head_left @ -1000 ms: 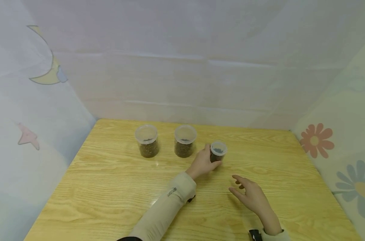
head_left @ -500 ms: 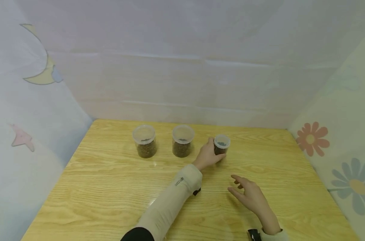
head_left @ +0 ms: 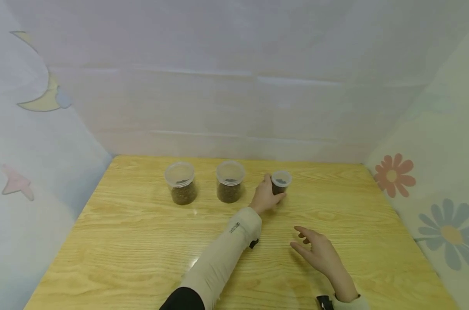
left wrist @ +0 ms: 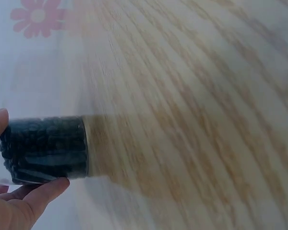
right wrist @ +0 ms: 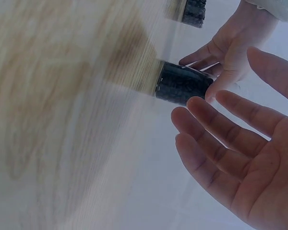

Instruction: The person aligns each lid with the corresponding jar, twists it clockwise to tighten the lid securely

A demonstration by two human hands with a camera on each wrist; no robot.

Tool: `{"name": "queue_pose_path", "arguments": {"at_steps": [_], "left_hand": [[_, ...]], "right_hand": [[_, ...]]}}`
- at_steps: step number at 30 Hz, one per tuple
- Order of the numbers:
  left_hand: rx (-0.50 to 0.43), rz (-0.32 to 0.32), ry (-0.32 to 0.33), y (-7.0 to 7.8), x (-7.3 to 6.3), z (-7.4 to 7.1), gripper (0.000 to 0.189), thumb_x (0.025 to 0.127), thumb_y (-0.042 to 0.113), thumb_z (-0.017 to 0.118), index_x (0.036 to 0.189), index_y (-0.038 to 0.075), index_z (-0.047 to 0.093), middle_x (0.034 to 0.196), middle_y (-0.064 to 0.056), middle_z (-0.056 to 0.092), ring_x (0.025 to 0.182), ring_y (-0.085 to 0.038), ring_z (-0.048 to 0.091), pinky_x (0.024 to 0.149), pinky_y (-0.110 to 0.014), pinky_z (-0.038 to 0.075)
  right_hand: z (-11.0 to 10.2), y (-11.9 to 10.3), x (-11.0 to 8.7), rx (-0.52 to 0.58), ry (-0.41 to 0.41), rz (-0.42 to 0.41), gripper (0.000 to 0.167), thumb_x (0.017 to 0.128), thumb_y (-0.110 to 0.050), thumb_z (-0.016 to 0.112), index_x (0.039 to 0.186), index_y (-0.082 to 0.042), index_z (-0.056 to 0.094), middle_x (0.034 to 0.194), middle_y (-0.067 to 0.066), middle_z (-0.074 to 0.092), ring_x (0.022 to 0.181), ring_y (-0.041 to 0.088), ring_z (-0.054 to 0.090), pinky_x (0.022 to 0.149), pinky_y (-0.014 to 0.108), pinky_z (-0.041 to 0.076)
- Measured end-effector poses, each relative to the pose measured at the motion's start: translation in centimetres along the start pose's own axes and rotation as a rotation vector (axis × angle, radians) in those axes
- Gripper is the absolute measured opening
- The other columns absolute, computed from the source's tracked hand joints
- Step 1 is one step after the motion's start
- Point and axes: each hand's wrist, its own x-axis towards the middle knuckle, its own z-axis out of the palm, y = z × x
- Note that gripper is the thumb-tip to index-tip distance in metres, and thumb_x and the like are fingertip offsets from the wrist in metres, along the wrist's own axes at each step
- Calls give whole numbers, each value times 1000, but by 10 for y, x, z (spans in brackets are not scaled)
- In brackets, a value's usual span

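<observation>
My left hand (head_left: 266, 196) grips a small clear lidded jar (head_left: 281, 183) at the right end of a row of jars. Dark bean-like pieces fill the jar in the left wrist view, where thumb and fingers (left wrist: 43, 194) lie on opposite sides of it. Its base is at or very near the tabletop; I cannot tell whether it touches. Closer to the front, my right hand (head_left: 318, 252) hovers with fingers apart, holding nothing. In the right wrist view its open palm (right wrist: 259, 163) faces the camera, with the held jar (right wrist: 182, 84) beyond the fingertips.
Two larger clear jars (head_left: 181, 185), partly filled with dark brown contents, stand left of the held jar; the middle jar (head_left: 229, 185) is nearer to it. A wood-grain table (head_left: 141, 241) carries them. Pale printed cloth (head_left: 234, 99) encloses the back and sides.
The left hand has moved the small jar away from me and slightly right relative to the larger jars. The right hand stays nearly still. The whole view has shifted slightly.
</observation>
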Motion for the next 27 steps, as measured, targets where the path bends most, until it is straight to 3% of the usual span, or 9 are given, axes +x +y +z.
{"name": "queue_pose_path", "arguments": {"at_steps": [5,14,19,27], "left_hand": [[11,-8,47,-5,3,1,62,83,28,68,128,2,34,123,-17,50,110,-28,52,89,-37,45],[18,-37,41,0,-3,-11,79,80,29,70,138,0,25,131,-20,43,114,-33,49,89,-42,45],[85,-58,27,0,-9,-19,75,83,32,66,140,4,25,134,-15,43,114,-29,50,89,-39,45],[157,-60,-31,4,-25,-32,58,87,32,63,130,1,40,121,-14,54,101,-24,57,79,-30,50]], "right_hand": [[2,-2,1,1,4,-29,45,81,-20,70,116,6,57,95,18,65,77,29,63,62,40,52],[2,-5,3,-12,-1,-23,45,81,-21,70,116,4,58,95,17,65,76,28,62,62,40,52],[2,-6,3,-11,-11,-11,45,80,-20,70,117,3,58,96,17,65,77,29,63,63,40,52],[3,-7,3,-9,18,-58,44,79,-17,71,114,6,58,93,18,65,75,30,63,61,40,53]]}}
